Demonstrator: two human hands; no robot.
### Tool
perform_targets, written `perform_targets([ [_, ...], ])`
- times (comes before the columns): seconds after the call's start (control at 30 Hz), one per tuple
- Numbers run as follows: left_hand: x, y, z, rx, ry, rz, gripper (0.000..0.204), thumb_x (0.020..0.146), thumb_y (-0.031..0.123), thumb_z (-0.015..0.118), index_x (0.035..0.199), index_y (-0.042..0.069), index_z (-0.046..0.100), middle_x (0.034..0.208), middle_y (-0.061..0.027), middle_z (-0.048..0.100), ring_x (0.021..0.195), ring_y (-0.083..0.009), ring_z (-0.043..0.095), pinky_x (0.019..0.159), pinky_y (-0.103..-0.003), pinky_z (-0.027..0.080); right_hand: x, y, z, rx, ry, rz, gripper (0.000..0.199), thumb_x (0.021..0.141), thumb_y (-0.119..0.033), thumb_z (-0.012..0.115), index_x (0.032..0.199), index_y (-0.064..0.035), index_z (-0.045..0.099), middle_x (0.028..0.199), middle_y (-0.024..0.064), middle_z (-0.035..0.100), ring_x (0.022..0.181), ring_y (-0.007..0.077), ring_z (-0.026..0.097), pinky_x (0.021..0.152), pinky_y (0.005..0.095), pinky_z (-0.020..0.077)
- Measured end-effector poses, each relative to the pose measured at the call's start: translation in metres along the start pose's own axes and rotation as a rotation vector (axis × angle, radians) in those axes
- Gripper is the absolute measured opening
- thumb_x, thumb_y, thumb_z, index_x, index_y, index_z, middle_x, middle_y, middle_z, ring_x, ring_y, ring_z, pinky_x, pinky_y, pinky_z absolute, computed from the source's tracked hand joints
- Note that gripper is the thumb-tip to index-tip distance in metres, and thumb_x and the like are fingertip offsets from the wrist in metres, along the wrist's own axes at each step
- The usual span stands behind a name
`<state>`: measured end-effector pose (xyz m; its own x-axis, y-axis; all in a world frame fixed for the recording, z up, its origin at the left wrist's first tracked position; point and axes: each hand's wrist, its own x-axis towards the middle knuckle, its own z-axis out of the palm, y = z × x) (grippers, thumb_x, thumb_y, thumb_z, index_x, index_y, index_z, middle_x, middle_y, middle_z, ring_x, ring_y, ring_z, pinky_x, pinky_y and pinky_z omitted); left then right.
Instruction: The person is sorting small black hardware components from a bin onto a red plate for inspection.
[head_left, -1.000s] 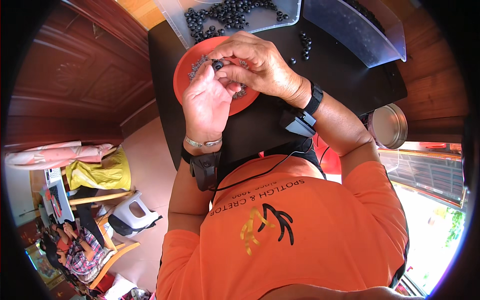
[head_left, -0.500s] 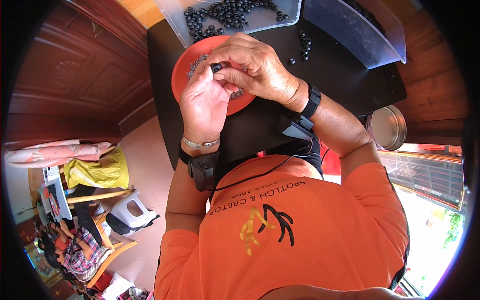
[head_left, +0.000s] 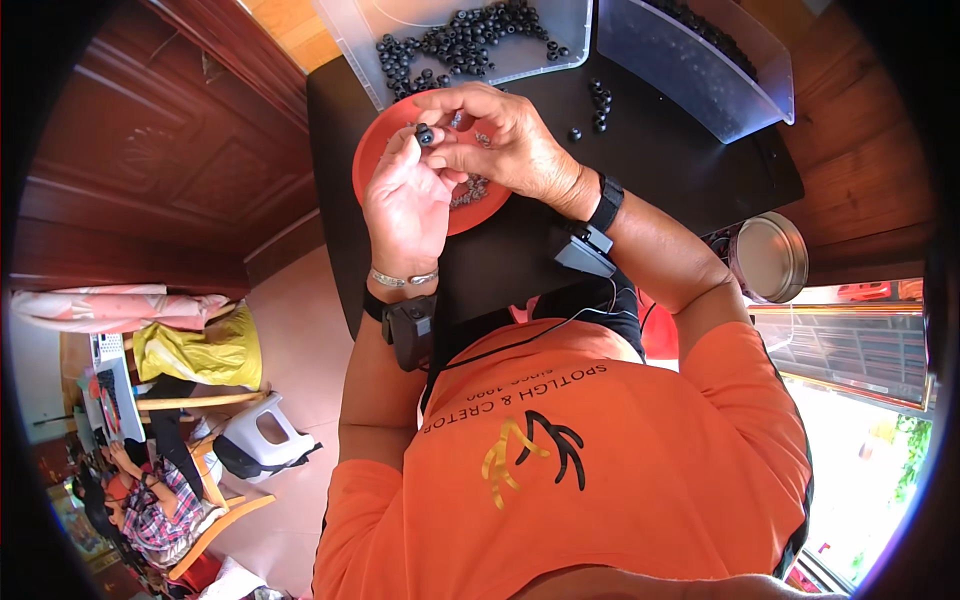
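Over a shallow orange bowl (head_left: 366, 170), my left hand (head_left: 408, 220) pinches a small black bead-like piece (head_left: 425, 135) at its fingertips. My right hand (head_left: 530, 155) is close on the right side, its thumb and forefinger curved and apart on either side of the piece; its other fingertips are partly hidden. Small grey bits (head_left: 470, 190) lie in the bowl beneath both hands.
Behind the bowl stands a clear bin of black beads (head_left: 470, 45). A second translucent bin (head_left: 690, 80) is at the back right of the black table (head_left: 660, 180). Several loose beads (head_left: 601, 105) lie between. A round tin (head_left: 770, 257) stands right; another person (head_left: 160, 510) sits far left.
The black piece has turned and shows more clearly at my left fingertips. My right forefinger and thumb have spread apart and drawn off it. The whole view has shifted slightly.
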<state>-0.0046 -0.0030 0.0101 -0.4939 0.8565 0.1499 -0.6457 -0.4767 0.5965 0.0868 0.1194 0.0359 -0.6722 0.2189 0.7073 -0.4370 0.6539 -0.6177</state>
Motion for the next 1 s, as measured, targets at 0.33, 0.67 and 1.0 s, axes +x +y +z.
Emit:
perform_targets([
  [0.33,-0.001,-0.001,0.004,0.103,0.002,0.051,0.015,0.093,0.017,0.049,0.102,0.008,0.057,0.102,-0.0058,0.061,0.091,-0.0148,0.057,0.075,-0.029,0.044,0.000,0.003,-0.001,-0.016,0.011,-0.029,0.044,0.069,-0.006,0.078,0.110,-0.0067,0.062,0.103,0.0044,0.064,0.088,0.0151,0.061,0.075,0.0276,0.0497],
  [0.67,-0.001,-0.002,0.009,0.227,-0.021,0.100,0.015,0.092,0.016,0.049,0.103,0.007,0.054,0.100,-0.0059,0.060,0.089,-0.0134,0.057,0.073,-0.028,0.044,-0.002,0.003,-0.002,0.037,0.042,0.006,0.034,0.071,-0.005,0.077,0.101,-0.0060,0.061,0.098,0.0054,0.064,0.087,0.0156,0.061,0.076,0.0277,0.0499],
  [1.0,-0.002,0.004,0.002,0.165,0.031,-0.014,0.017,0.093,0.023,0.048,0.095,0.008,0.054,0.093,-0.0055,0.059,0.085,-0.0189,0.058,0.071,-0.029,0.044,0.022,-0.018,-0.042,-0.323,0.162,-0.201,0.024,0.071,-0.013,0.077,0.091,-0.0048,0.066,0.090,0.0085,0.066,0.086,0.0243,0.063,0.077,0.0335,0.0497],
])
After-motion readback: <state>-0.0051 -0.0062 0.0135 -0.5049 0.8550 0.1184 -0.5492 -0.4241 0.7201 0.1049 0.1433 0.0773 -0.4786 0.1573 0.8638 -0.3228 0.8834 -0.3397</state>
